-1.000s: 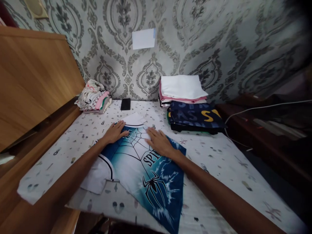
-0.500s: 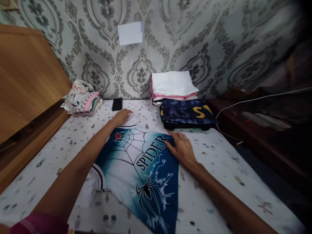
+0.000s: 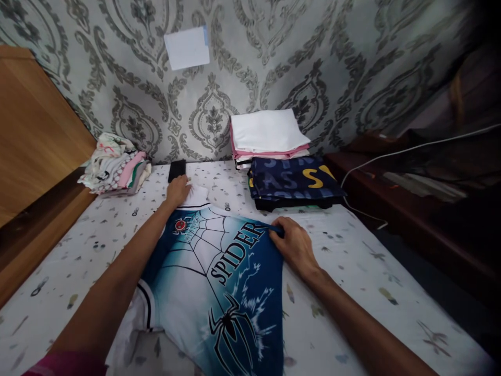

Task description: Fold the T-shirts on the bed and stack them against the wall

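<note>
A blue and white T-shirt (image 3: 195, 256) with "SPIDER" lettering, a web and a black spider print lies spread in front of me. My left hand (image 3: 179, 191) is closed at the far white sleeve (image 3: 197, 195), the fingertips partly hidden behind the hand. With thumb and fingers, my right hand (image 3: 293, 243) pinches the dark blue bottom edge at the shirt's far right corner, slightly lifted. The near white sleeve (image 3: 127, 318) is partly covered by my left forearm.
A dark phone (image 3: 177, 169) lies just beyond my left hand. Folded clothes form a pile (image 3: 113, 167) at the left, a white-topped stack (image 3: 268, 130) at the back and a navy-topped stack (image 3: 293, 180) before it. A white cable (image 3: 422, 152) runs along the right side.
My right hand has gone from resting flat on the shirt's corner to pinching its edge. My left hand stays at the far sleeve. The view has shifted slightly.
</note>
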`<state>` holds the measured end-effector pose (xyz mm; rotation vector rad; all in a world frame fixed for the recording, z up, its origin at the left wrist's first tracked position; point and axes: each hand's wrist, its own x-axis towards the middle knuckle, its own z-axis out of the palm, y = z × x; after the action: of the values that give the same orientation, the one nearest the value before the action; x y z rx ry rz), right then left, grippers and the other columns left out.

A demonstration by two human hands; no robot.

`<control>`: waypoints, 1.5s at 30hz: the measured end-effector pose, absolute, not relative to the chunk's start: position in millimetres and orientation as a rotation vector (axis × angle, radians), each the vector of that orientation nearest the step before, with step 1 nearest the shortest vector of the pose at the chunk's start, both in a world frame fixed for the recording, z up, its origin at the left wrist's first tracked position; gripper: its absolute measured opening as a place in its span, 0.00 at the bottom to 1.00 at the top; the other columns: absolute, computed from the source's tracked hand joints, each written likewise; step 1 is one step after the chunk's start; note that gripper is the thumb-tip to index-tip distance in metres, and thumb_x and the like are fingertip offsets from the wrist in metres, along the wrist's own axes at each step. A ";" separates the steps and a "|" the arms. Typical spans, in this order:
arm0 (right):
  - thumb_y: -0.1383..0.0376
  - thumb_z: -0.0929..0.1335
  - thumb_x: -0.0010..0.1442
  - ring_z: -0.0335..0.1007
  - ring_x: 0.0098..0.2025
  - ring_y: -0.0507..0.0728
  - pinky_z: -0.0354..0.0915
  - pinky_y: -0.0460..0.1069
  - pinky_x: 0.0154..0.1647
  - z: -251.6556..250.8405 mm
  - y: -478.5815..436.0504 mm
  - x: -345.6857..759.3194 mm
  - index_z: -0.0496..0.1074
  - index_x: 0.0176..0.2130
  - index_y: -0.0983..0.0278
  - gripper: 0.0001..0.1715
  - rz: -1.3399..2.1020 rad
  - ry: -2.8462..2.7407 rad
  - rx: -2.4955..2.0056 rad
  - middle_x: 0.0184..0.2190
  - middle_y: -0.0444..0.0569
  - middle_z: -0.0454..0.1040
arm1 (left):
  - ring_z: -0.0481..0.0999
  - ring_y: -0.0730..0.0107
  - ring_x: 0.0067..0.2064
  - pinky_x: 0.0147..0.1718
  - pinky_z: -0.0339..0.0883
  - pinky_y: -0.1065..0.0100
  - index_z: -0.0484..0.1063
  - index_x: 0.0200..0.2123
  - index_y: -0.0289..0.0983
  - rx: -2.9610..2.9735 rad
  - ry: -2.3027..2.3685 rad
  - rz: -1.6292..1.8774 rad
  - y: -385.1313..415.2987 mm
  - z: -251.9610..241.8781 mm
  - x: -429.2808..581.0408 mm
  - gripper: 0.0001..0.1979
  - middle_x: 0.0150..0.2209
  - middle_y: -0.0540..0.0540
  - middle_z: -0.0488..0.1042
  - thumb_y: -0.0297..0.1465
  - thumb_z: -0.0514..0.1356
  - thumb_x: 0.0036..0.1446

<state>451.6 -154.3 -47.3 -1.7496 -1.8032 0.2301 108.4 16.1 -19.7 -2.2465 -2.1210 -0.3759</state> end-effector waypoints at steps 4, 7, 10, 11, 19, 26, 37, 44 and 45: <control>0.65 0.63 0.58 0.71 0.46 0.65 0.66 0.58 0.47 -40.2 -161.3 447.9 0.74 0.46 0.59 0.17 0.020 -1.848 -1.699 0.43 0.55 0.76 | 0.76 0.54 0.47 0.43 0.67 0.61 0.68 0.47 0.38 -2.262 -2.318 -0.553 24.5 -15.3 101.0 0.16 0.43 0.39 0.77 0.43 0.55 0.65; 0.62 0.63 0.63 0.69 0.50 0.67 0.64 0.60 0.51 -23.7 -154.8 424.4 0.75 0.48 0.61 0.17 0.023 -1.980 -1.524 0.46 0.57 0.76 | 0.76 0.58 0.41 0.39 0.67 0.65 0.70 0.42 0.36 -2.298 -2.483 -0.739 30.7 -10.5 89.4 0.18 0.37 0.41 0.76 0.45 0.53 0.65; 0.63 0.61 0.66 0.72 0.46 0.62 0.66 0.54 0.48 -8.8 -122.3 383.2 0.75 0.48 0.61 0.17 0.336 -2.111 -1.358 0.42 0.54 0.78 | 0.75 0.63 0.36 0.34 0.67 0.67 0.72 0.40 0.34 -2.335 -2.527 -0.817 31.6 -10.3 79.8 0.19 0.34 0.42 0.75 0.39 0.47 0.67; 0.64 0.61 0.66 0.73 0.43 0.60 0.66 0.53 0.46 -5.9 -106.4 367.9 0.74 0.49 0.62 0.18 0.454 -2.122 -1.367 0.41 0.52 0.79 | 0.75 0.65 0.34 0.33 0.67 0.68 0.73 0.41 0.33 -2.353 -2.541 -0.848 31.1 -11.0 77.8 0.19 0.33 0.42 0.75 0.37 0.46 0.67; 0.65 0.67 0.57 0.74 0.44 0.62 0.66 0.53 0.42 -20.0 1.5 290.5 0.73 0.52 0.61 0.22 0.683 -1.992 -1.631 0.41 0.52 0.80 | 0.66 0.71 0.23 0.23 0.62 0.72 0.73 0.54 0.33 -2.587 -2.541 -0.894 36.7 -6.9 72.5 0.24 0.23 0.51 0.68 0.26 0.53 0.54; 0.71 0.67 0.50 0.71 0.33 0.55 0.63 0.48 0.34 -31.9 17.4 292.0 0.75 0.33 0.61 0.09 0.749 -1.930 -1.494 0.30 0.46 0.77 | 0.65 0.71 0.27 0.24 0.61 0.72 0.76 0.53 0.34 -2.942 -2.231 -0.481 53.2 3.4 73.4 0.28 0.27 0.50 0.65 0.26 0.57 0.46; 0.71 0.65 0.48 0.67 0.30 0.52 0.62 0.45 0.32 -41.9 15.2 305.0 0.70 0.30 0.63 0.07 0.794 -1.828 -1.220 0.25 0.41 0.72 | 0.67 0.67 0.33 0.35 0.64 0.69 0.80 0.43 0.37 -3.216 -1.655 -0.174 58.5 23.7 75.6 0.28 0.30 0.49 0.71 0.22 0.52 0.38; 0.71 0.63 0.46 0.66 0.29 0.52 0.62 0.46 0.33 -49.7 14.1 304.2 0.68 0.28 0.62 0.07 0.840 -1.799 -1.027 0.23 0.40 0.70 | 0.73 0.61 0.49 0.48 0.65 0.67 0.80 0.47 0.39 -3.229 -1.608 -0.020 59.1 40.3 79.6 0.32 0.45 0.48 0.80 0.20 0.50 0.39; 0.71 0.63 0.47 0.66 0.29 0.52 0.62 0.46 0.33 -49.9 14.0 304.6 0.68 0.28 0.62 0.07 0.834 -1.802 -1.039 0.23 0.40 0.70 | 0.73 0.61 0.50 0.49 0.64 0.66 0.81 0.47 0.39 -3.231 -1.604 -0.023 58.5 42.1 79.9 0.32 0.46 0.48 0.80 0.20 0.50 0.39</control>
<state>304.6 14.0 -49.9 -1.0386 -1.8016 0.8341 79.9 58.5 42.1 -3.2308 -1.6038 -0.0234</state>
